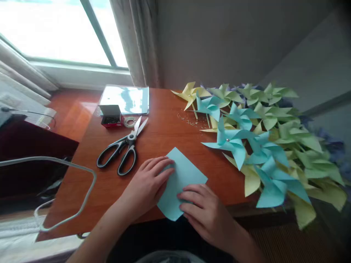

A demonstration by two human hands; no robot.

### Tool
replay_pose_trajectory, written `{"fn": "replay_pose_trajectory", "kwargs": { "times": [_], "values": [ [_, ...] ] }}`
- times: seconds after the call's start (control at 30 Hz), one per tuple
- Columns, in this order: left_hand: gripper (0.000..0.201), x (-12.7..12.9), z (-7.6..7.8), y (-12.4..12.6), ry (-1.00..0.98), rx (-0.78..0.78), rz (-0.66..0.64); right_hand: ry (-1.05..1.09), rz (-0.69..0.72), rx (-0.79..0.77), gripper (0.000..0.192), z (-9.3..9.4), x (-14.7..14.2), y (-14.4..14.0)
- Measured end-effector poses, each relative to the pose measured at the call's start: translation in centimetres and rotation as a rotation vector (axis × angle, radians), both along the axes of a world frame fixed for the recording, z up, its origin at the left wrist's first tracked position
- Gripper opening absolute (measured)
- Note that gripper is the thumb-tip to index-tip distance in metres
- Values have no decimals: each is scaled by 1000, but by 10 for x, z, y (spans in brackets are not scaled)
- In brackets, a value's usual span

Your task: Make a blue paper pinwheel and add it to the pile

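A light blue sheet of paper lies at an angle near the table's front edge, one corner pointing away from me. My left hand grips its left side, fingers bent over the upper surface and the thumb mostly hidden. At the lower right edge, my right hand has hold of the paper with curled fingers. Whether the sheet is folded under the hands, I cannot tell. Just beyond my left hand rests a pair of scissors with dark handles, blades spread and pointing away.
Several paper pinwheels, blue, yellow and green, crowd the table's right side, with purple ones behind. A small open box, a tape roll and shiny sheets sit at back left. A white cable loops across the left edge.
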State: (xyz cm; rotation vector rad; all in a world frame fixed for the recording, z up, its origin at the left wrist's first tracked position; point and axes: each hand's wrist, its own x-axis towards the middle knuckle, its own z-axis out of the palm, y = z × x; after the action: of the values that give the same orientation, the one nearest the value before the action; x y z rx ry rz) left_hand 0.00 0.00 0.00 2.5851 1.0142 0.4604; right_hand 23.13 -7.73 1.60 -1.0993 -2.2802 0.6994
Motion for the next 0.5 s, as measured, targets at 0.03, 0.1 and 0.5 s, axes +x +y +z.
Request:
{"fn": "replay_pose_trajectory", "kwargs": {
  "times": [0.03, 0.1, 0.5],
  "values": [
    [31, -1, 0, 0, 0, 3, -2, 42, -35, -25, 15, 0, -2, 3],
    [34, -3, 0, 1, -13, -9, -1, 113, -117, -62, 15, 0, -6, 9],
    [59, -8, 9, 1, -150, -179, 116, 23, -515, -36, 21, -6, -18, 69]
  ]
}}
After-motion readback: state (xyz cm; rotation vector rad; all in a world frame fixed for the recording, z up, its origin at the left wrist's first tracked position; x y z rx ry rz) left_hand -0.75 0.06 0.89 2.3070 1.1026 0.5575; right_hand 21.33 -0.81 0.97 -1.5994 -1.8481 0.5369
